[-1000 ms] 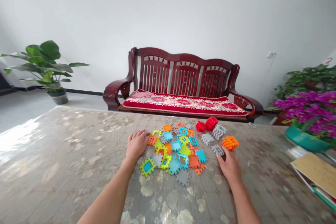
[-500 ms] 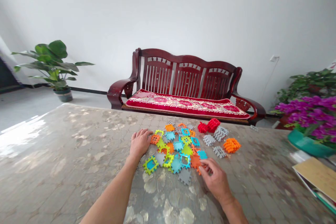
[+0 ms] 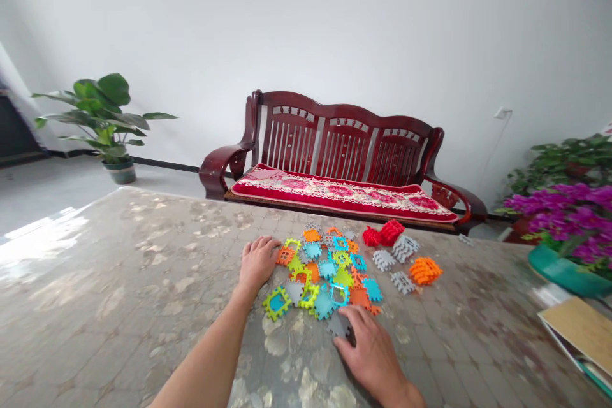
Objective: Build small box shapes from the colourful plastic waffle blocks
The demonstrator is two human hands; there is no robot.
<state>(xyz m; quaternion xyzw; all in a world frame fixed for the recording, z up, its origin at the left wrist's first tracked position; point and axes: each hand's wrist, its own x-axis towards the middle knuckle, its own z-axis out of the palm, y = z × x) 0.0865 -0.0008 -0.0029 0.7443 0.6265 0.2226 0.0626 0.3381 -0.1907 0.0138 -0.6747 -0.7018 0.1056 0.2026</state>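
Observation:
A loose pile of interlocking plastic tiles in orange, lime green, blue and grey lies on the table, with toothed edges like puzzle pieces. My left hand rests flat at the pile's left side, fingers stretched, its fingertips beside an orange window tile. At the pile's near edge, my right hand has thumb and fingers closed around the edges of a grey tile, partly hiding it. Close by are a lime frame tile with a blue centre, a blue tile and an orange tile.
Beyond the pile's right side stand red tiles, a grey stack and an orange stack. Purple flowers in a teal pot and a brown folder sit at the right. A wooden bench is behind the table.
My right hand has moved left and nearer me, from beside the orange tiles to the grey tile, and has closed around it. My left hand stays by the pile.

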